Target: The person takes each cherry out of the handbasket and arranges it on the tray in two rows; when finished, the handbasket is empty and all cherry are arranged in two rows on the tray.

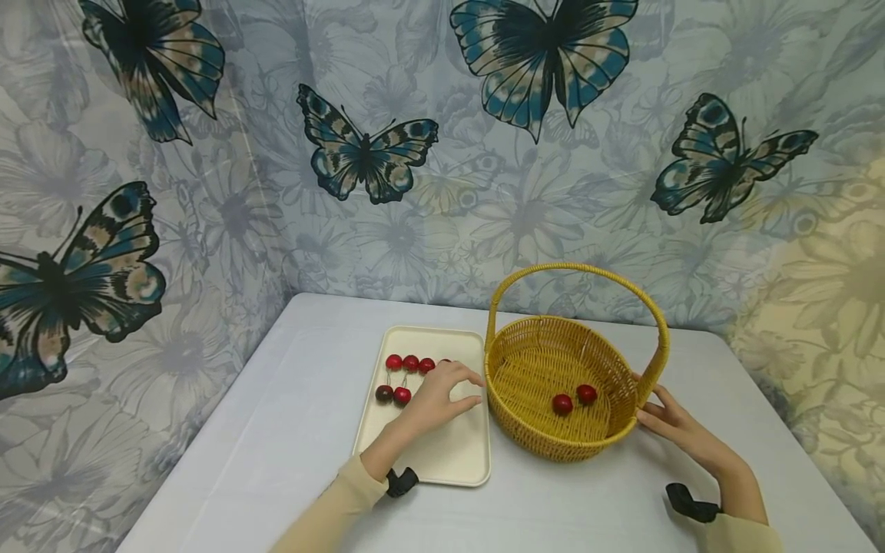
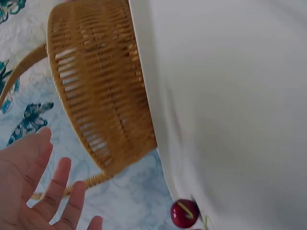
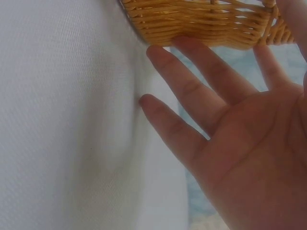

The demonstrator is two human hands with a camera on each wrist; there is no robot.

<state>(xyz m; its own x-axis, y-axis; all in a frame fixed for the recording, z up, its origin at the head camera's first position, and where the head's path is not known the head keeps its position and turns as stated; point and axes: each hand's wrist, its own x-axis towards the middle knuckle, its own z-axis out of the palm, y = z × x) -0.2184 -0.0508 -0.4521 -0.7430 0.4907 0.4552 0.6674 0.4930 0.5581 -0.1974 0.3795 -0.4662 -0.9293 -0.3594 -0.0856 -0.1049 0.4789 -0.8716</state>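
My left hand (image 1: 439, 395) hovers over a cream tray (image 1: 452, 461) with its fingers parted and nothing between them. Several red cherries (image 1: 411, 363) lie toward the tray's far left side in two rows, some with green stems; one of them is partly hidden behind the hand. Right of the tray stands a round wicker basket (image 1: 528, 438) with a tall arched handle, holding two cherries (image 1: 563, 405). At the basket's right side, by the handle's foot, is my right hand (image 1: 681, 432). In the right wrist view its straight fingers (image 3: 192, 91) reach the woven outer wall.
Both things stand on a table with a white cloth (image 1: 276, 430). Behind and to the left hangs a fabric backdrop (image 1: 401, 253) with butterflies and flowers. The basket handle (image 1: 577, 267) arches high over the basket. Black bands sit at both wrists.
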